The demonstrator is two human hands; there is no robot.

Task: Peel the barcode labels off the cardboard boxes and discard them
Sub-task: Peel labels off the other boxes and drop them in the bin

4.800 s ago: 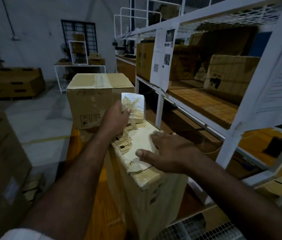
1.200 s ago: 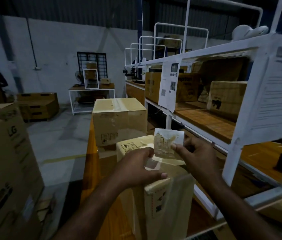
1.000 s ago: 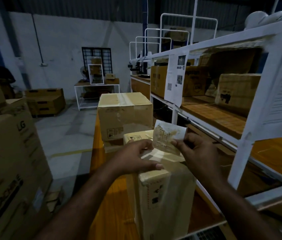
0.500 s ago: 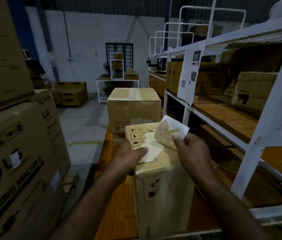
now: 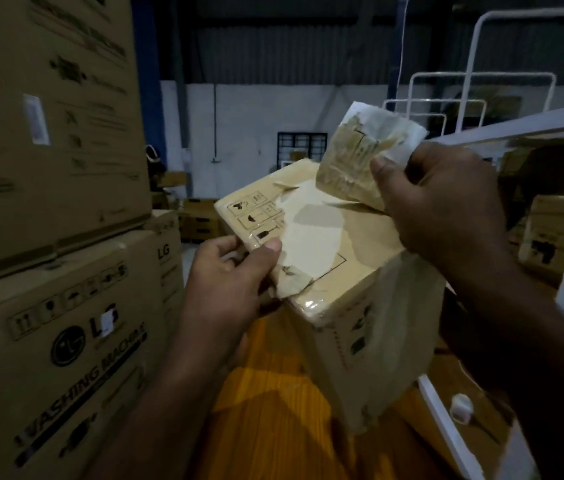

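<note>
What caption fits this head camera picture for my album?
Right hand pinches a torn, lifted label; left hand grips the small cardboard box.

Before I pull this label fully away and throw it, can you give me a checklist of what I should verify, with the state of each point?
1. Grip on the peeled label: ok, the right hand pinches its right edge.
2. Cardboard box steadied: ok, the left hand grips its left edge, thumb on top.
3. Label free of the box: cannot tell, its lower edge meets the box top.
4. Box top clean: not ok, a pale torn patch and a curled scrap are on it.
5. Place to discard: cannot tell, no bin is in view.
</note>
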